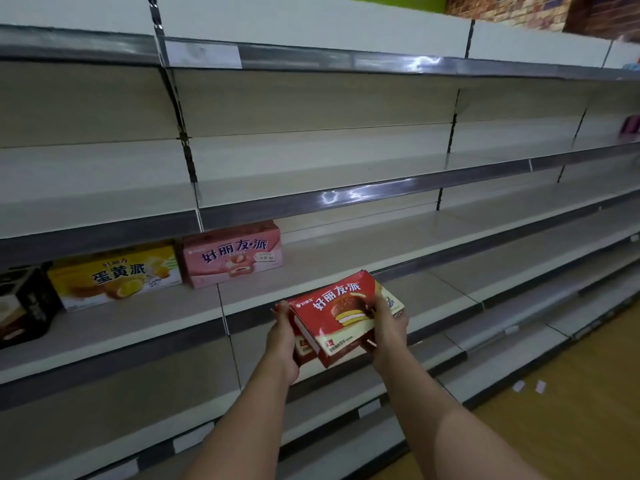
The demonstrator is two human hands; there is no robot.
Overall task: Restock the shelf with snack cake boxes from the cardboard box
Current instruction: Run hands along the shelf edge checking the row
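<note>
The left hand (284,336) grips the left end of a red box (341,317), fingers curled over its edge, and the right hand (387,325) clamps the right end, thumb across the front. The box is held tilted in the air, just in front of the shelf (346,268) edge. A second box seems to sit behind it in the same grip, though that is hard to confirm. Further left on the shelf stand a pink box (232,253), a yellow box (116,277) and a dark box (24,303). The cardboard box is out of view. This looks like the placing step: next, carry the box forward onto the bare shelf right of the pink one, upright, face outward.
</note>
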